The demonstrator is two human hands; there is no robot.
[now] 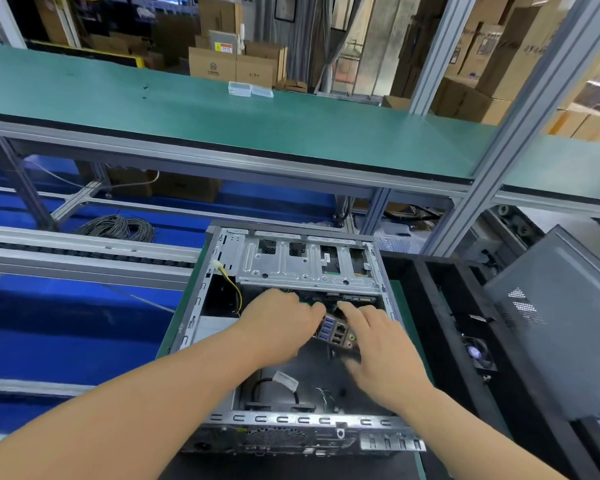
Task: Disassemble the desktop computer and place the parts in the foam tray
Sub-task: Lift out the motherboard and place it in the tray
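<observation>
The open desktop case (222, 419) lies on its side in front of me, its metal drive cage (305, 268) at the far end. Both my hands are inside it on the motherboard (333, 332), whose blue USB ports and audio jacks face up between them. My left hand (281, 323) grips the board's left side, fingers curled under and hidden. My right hand (378, 348) holds the right side, index finger stretched forward and thumb below the port block. The black foam tray (426, 306) stands just right of the case, with a small fan (478, 353) in it.
A grey side panel (561, 323) leans over the tray's right side. Loose cables (291, 393) and a yellow wire (234, 289) lie in the case. A green upper shelf (222, 119) on aluminium posts (520, 133) overhangs beyond. A roller conveyor rail (84, 251) runs left.
</observation>
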